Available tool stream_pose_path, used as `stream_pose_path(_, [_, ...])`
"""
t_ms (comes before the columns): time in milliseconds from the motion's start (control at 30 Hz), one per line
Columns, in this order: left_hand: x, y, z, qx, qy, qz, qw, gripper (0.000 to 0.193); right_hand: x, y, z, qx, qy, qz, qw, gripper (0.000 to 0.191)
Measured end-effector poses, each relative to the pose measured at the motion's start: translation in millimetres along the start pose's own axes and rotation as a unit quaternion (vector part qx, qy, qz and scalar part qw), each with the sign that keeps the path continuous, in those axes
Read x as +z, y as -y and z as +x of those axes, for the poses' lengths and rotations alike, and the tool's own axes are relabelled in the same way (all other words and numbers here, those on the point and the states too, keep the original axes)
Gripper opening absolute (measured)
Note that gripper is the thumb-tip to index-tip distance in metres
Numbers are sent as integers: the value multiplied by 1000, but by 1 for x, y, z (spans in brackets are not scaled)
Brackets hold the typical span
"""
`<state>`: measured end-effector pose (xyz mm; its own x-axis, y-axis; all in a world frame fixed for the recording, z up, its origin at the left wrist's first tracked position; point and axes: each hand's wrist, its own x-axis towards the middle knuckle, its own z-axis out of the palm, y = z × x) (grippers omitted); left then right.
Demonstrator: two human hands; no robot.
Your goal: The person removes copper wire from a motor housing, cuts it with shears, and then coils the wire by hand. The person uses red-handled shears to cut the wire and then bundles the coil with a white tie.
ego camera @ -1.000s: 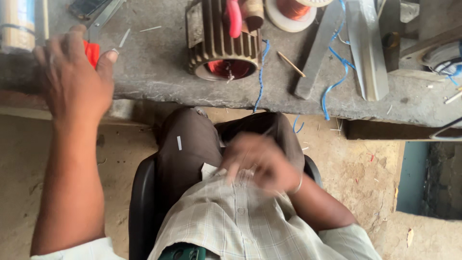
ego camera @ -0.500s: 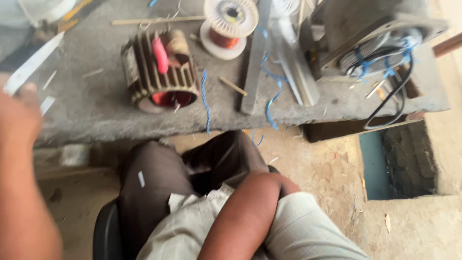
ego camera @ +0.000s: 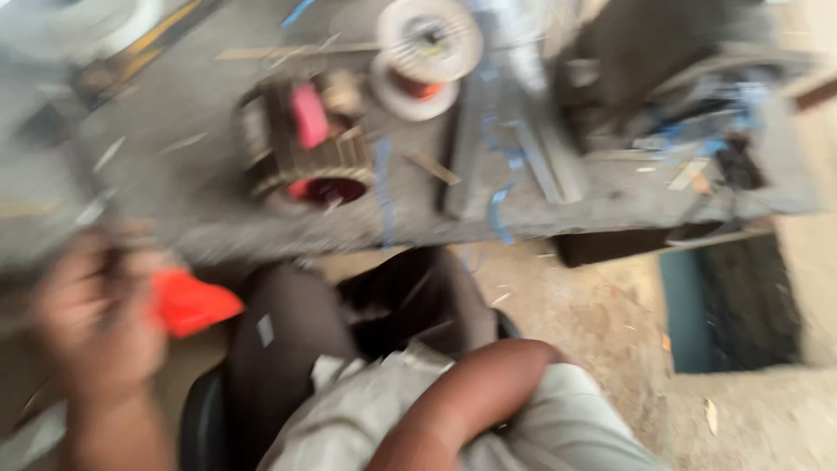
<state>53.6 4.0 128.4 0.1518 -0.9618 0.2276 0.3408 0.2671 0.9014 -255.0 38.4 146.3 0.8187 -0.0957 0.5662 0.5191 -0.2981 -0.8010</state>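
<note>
— What's biggest in front of you?
— The grey table (ego camera: pixel 218 227), with a ribbed motor housing (ego camera: pixel 305 148) near its front edge and a wire spool (ego camera: pixel 427 48) behind it.
— And your hands?
— Your left hand (ego camera: pixel 96 314), fingers closed on a red tool (ego camera: pixel 192 303), sits below the front edge. Your right hand is hidden; its fingers, I cannot tell.

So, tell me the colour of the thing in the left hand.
Bright red-orange; the object in the left hand shows, blurred, in the head view.

A seated worker in dark brown trousers (ego camera: pixel 296 340) and a pale checked shirt (ego camera: pixel 375 419), forearms bare, left hand (ego camera: pixel 100 314) blurred, right hand hidden.
</note>
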Motion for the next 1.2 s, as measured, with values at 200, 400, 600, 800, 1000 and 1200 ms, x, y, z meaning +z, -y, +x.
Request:
stream_pose_path(200, [25,63,-54,-59,83,-31,994,12,-13,-65,-40,267,-347,239,867,28])
stream_pose_path(400, [55,138,-65,-129,240,-79,959,15,-6,-101,-125,285,-274,401,827,51])
stream_pose_path(600, [88,141,-54,-73,287,79,952,19,-10,-103,-156,341,-254,335,840,52])
stream_pose_path(800, [109,97,-19,62,142,369,916,16,-3,-97,-163,272,-355,311,838,70])
stream_pose_path(1000, [114,99,26,177,46,573,799,28,-25,-95,-170,244,-370,207,872,86])
stream_pose_path(1200, [115,104,23,232,30,659,715,8,-33,-90,-180,254,-378,209,865,79])
